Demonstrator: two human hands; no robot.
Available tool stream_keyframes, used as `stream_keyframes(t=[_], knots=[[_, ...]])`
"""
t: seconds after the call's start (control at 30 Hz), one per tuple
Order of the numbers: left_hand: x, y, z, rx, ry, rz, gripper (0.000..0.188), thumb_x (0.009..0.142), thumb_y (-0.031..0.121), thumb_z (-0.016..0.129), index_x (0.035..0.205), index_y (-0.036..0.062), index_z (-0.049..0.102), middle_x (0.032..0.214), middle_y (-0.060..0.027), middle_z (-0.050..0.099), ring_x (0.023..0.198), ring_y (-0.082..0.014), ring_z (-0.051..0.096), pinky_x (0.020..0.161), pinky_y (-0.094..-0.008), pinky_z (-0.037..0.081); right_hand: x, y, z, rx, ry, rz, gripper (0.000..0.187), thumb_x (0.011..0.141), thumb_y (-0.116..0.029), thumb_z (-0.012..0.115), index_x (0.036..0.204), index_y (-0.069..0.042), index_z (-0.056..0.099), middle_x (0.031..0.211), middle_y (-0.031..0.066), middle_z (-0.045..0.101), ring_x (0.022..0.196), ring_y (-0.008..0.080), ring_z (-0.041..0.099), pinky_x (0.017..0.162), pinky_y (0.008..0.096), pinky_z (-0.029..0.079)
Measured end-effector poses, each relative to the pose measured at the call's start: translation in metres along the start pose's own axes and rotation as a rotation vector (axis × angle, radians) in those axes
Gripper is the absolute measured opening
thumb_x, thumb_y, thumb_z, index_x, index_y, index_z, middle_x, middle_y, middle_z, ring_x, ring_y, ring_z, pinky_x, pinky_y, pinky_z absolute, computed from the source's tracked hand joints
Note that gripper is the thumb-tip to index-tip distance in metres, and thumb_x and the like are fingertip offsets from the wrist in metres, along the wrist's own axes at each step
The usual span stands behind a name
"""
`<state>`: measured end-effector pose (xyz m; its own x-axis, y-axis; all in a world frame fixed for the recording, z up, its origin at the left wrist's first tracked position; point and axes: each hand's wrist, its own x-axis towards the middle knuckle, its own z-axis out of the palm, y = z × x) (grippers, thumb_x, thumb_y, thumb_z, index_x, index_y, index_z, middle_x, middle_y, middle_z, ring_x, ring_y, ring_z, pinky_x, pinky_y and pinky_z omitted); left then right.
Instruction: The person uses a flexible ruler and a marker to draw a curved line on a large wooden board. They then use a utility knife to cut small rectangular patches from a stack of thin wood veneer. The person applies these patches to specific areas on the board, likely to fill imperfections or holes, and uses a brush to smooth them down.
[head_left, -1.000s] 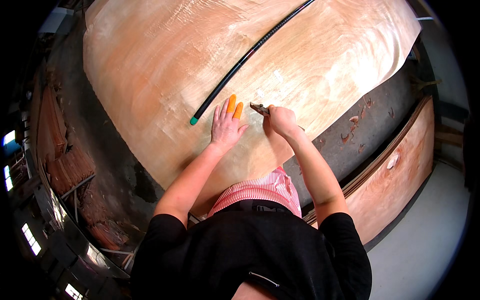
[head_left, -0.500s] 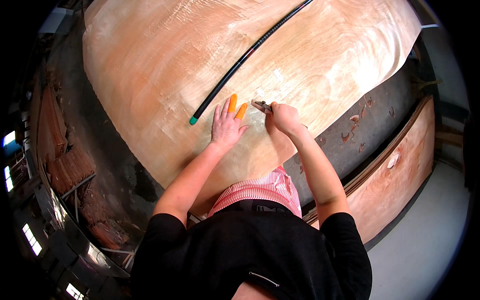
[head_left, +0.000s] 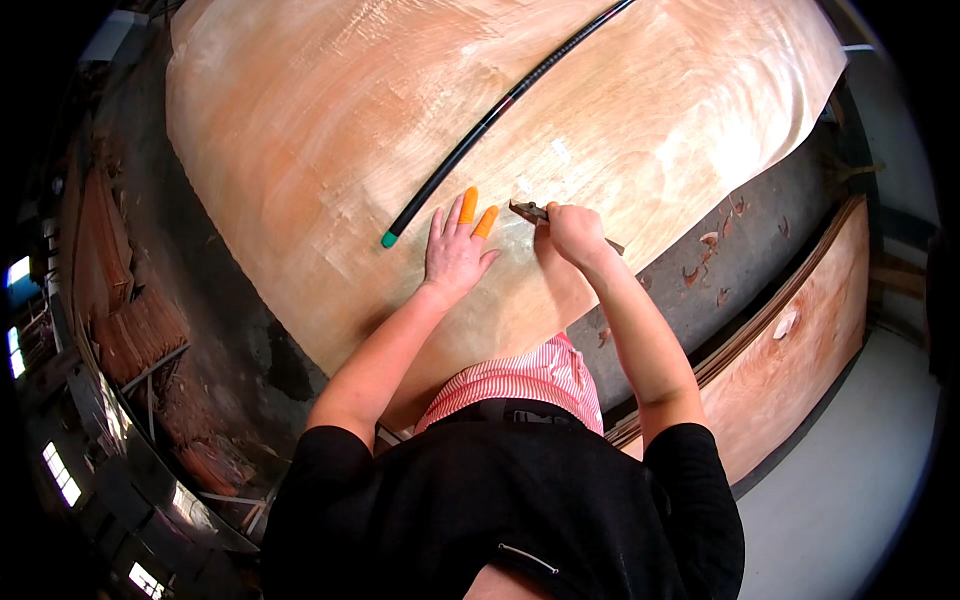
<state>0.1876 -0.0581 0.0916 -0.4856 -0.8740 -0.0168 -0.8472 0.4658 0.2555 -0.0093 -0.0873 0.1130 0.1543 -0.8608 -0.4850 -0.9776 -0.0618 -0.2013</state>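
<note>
A large sheet of pale wood veneer (head_left: 330, 150) fills the upper middle, its near edge at my waist. My left hand (head_left: 457, 255) rests flat on it with spread fingers; two fingers wear orange finger cots (head_left: 468, 205). To its right, my right hand (head_left: 577, 235) is closed round a slim, dark, knife-like hand tool (head_left: 530, 211) with a bolt near its head. The tool's tip points left, close to the sheet's surface; whether it touches, I cannot tell. Beyond my left hand a long black rod (head_left: 455, 157) with a green end lies diagonally on the veneer.
At the right stands a stack of veneer sheets (head_left: 790, 340). Wood scraps (head_left: 710, 240) litter the grey floor between the stack and the sheet. More broken veneer pieces (head_left: 145, 335) are piled at the left, beside a metal frame (head_left: 155, 370).
My right hand and the tool have shifted slightly right, and more of the tool's rear end shows behind the fist. My left hand stays flat in nearly the same place.
</note>
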Motion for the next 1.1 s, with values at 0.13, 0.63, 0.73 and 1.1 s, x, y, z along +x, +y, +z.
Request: stream_keyframes(t=[0.13,0.63,0.73,1.1], knots=[[0.001,0.000,-0.002,0.003,-0.001,-0.001,0.057,0.068,0.040,0.059,0.117,0.0132,0.045,0.126,-0.0163,0.029,0.121,-0.0262,0.022,0.096,-0.0466,0.020,0.002,0.000,-0.004,-0.050,-0.005,-0.014,0.015,0.074,-0.013,0.044,0.074,-0.004,0.056,0.071,0.0139,0.059,0.068,0.0278,0.059,0.058,0.0369,0.046],[0.000,0.000,-0.001,0.028,-0.036,-0.008,0.058,0.070,0.042,0.057,0.119,0.0143,0.043,0.126,-0.0163,0.029,0.121,-0.0263,0.022,0.097,-0.0466,0.018,0.002,-0.004,-0.005,-0.092,-0.016,-0.060,0.012,0.077,-0.012,0.041,0.077,-0.005,0.051,0.067,0.0140,0.057,0.066,0.0293,0.058,0.057,0.0387,0.046],[0.001,0.000,-0.001,0.007,-0.006,-0.010,0.058,0.070,0.042,0.057,0.119,0.0144,0.043,0.126,-0.0164,0.029,0.121,-0.0264,0.021,0.097,-0.0466,0.018,0.002,-0.003,-0.004,-0.098,-0.005,-0.070,0.012,0.077,-0.011,0.041,0.077,-0.005,0.051,0.066,0.0139,0.057,0.066,0.0293,0.058,0.057,0.0385,0.046],[0.000,0.000,-0.002,0.015,-0.018,-0.008,0.058,0.070,0.042,0.056,0.119,0.0144,0.043,0.127,-0.0166,0.028,0.122,-0.0265,0.021,0.097,-0.0467,0.018,0.000,-0.004,-0.008,-0.047,0.050,-0.071,0.011,0.076,-0.012,0.042,0.077,-0.005,0.051,0.066,0.0135,0.057,0.066,0.0298,0.058,0.056,0.0391,0.045]])
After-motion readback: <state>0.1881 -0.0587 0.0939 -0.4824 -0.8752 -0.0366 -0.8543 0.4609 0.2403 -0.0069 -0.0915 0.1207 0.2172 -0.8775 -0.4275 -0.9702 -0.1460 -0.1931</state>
